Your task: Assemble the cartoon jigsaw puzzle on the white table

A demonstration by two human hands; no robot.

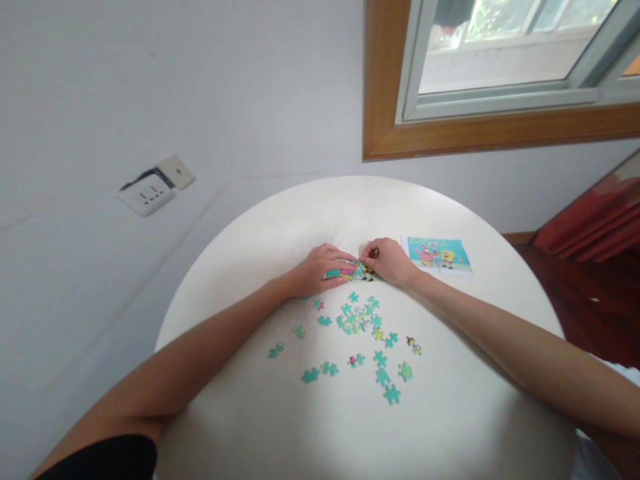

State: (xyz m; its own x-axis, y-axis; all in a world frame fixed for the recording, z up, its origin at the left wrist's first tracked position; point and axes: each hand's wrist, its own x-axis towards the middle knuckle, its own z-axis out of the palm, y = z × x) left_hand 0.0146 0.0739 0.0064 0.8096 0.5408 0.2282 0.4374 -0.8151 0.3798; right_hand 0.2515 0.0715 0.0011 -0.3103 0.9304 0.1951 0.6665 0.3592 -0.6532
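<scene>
A partly joined jigsaw puzzle (358, 271) with pink, yellow and teal parts lies toward the far side of the table. My left hand (323, 270) rests flat over its left part, fingers stretched out and covering some of it. At its upper right edge, my right hand (387, 259) is closed in a pinch on a puzzle piece, mostly hidden by the fingertips. Nearer to me lies a loose heap of teal puzzle pieces (356, 319), with several single pieces (392, 395) scattered around it.
A picture card (437, 255) with two cartoon figures lies right of my right hand on the round white table (240, 427). Behind the table stand a white wall with a socket (147, 195) and a wood-framed window (380, 133). A red curtain (595, 213) hangs at the right.
</scene>
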